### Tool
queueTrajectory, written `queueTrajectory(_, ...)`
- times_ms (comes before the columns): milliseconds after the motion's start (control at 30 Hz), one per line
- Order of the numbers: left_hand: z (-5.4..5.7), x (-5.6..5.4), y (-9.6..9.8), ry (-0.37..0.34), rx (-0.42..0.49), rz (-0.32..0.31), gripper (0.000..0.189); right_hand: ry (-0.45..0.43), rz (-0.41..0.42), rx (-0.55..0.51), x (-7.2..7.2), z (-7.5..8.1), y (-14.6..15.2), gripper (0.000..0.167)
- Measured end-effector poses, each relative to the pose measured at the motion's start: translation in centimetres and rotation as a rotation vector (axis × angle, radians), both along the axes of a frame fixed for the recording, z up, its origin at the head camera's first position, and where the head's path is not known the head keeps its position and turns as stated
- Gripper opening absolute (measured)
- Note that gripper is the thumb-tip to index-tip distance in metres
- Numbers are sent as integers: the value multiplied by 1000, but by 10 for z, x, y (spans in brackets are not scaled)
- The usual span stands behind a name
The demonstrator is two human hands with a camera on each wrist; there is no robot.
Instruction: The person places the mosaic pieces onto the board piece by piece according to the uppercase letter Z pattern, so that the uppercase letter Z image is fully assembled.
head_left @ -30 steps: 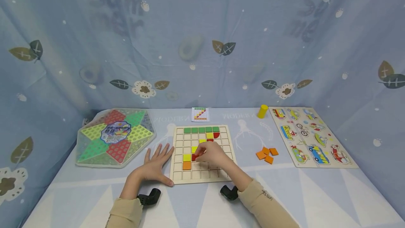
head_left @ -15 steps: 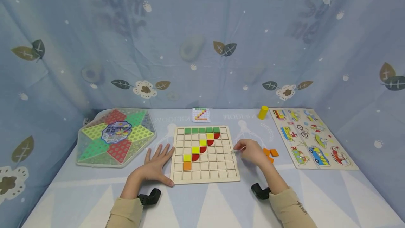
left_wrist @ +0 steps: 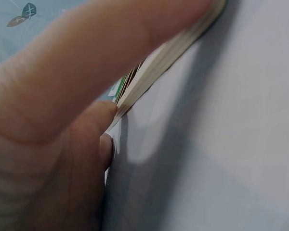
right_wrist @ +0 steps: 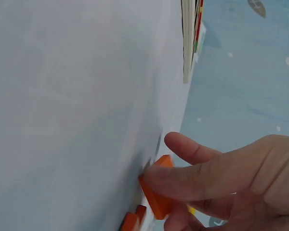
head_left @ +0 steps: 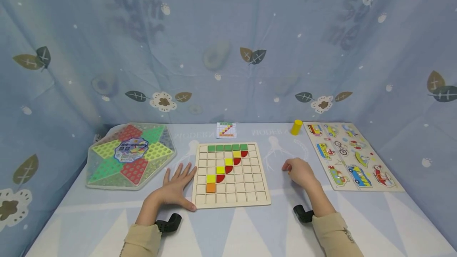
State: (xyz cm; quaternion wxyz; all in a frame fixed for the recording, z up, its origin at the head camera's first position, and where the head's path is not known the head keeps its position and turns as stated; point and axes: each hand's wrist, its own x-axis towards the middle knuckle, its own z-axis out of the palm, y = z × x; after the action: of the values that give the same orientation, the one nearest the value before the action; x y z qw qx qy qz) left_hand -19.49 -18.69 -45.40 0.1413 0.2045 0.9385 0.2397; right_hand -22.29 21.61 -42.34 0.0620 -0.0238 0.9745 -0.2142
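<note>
A wooden grid board (head_left: 232,199) lies on the table, holding a row of green tiles (head_left: 227,147), a diagonal of yellow tiles (head_left: 220,170) and red quarter-round tiles (head_left: 220,178), and one orange tile (head_left: 211,187). My left hand (head_left: 175,189) rests with spread fingers along the board's left edge, thumb at its near corner. Right of the board, my right hand (head_left: 301,173) pinches an orange square tile (right_wrist: 159,199) between thumb and fingers, as the right wrist view shows. More orange tiles (right_wrist: 130,222) lie just beside it; the hand hides them in the head view.
A small pattern card (head_left: 226,130) lies behind the board. At the left is a hexagonal board with a coloured star (head_left: 107,167). A yellow cylinder (head_left: 296,127) stands at the back right, beside a wooden vehicle picture puzzle (head_left: 351,183). A patterned curtain (head_left: 228,50) hangs behind the table.
My right hand has left the red tile on the board and moved right to the loose orange tiles, where it now pinches one. My left hand has stayed in place.
</note>
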Motion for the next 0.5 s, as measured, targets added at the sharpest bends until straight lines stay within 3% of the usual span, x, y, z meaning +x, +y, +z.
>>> queueTrajectory(267, -1, 0, 0, -1, -2, -2, 125, -25, -31, -71, -8, 8, -14, 21)
queueTrajectory(500, -1, -1, 0, -3, -6, 7, 125, 24, -15, -169, -10, 11, -47, 11)
